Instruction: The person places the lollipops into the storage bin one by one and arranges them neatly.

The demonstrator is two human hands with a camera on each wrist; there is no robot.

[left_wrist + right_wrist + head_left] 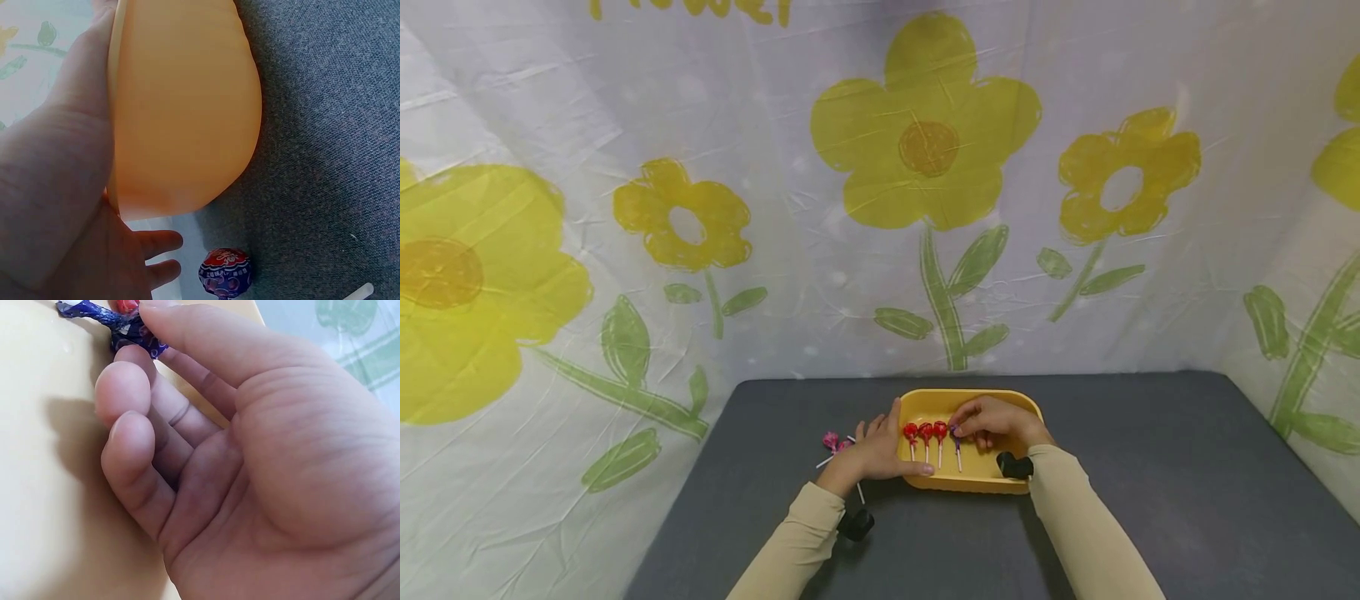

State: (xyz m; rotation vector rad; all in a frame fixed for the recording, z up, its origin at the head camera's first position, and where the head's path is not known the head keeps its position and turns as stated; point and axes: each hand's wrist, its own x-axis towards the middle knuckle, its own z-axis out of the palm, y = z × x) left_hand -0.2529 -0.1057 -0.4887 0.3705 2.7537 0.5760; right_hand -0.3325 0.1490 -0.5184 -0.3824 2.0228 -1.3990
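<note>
A yellow tray (936, 401) lies on the dark table, with a row of three red lollipops (926, 431) in its left half. Right of that row is a purple-wrapped lollipop (955, 432), its white stick pointing toward me. My right hand (1000, 420) pinches its candy end between thumb and fingers; the right wrist view shows the purple wrapper (134, 334) at the fingertips. My left hand (877, 454) rests against the tray's left side, fingers extended, thumb along the near rim. In the left wrist view, the tray wall (184, 112) covers part of the hand.
Left of the tray, a pink lollipop (830, 441) and others partly behind my left hand lie on the dark tabletop (1150, 483). One, red and purple, shows as a wrapped ball (225, 275) below the tray wall. A flower-printed curtain (820, 317) hangs behind the table.
</note>
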